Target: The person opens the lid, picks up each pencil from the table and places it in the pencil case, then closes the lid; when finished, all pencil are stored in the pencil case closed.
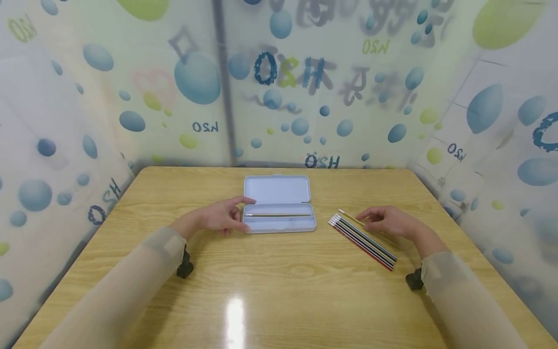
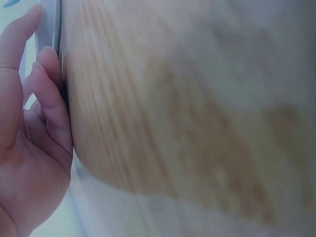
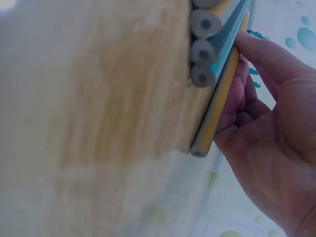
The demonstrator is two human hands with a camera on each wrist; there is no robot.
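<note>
An open light-blue pencil case (image 1: 270,224) lies on the table with its lid (image 1: 276,189) tipped back. One pencil (image 1: 279,214) is in its long rear compartment. My left hand (image 1: 220,214) holds the case's left end, a fingertip at the hinge side and another at the front corner; some fingers are curled in beside it. To the right, my right hand (image 1: 390,223) pinches a yellow pencil (image 3: 217,108) between thumb and fingers. This pencil lies beside a row of several pencils (image 1: 362,241), whose flat, unsharpened ends (image 3: 203,52) show in the right wrist view.
The wooden table (image 1: 279,281) has its far edge against a curtain-like wall (image 1: 279,121) printed with drops and letters. Similar panels stand left and right. Each wrist carries a small black device (image 1: 185,266).
</note>
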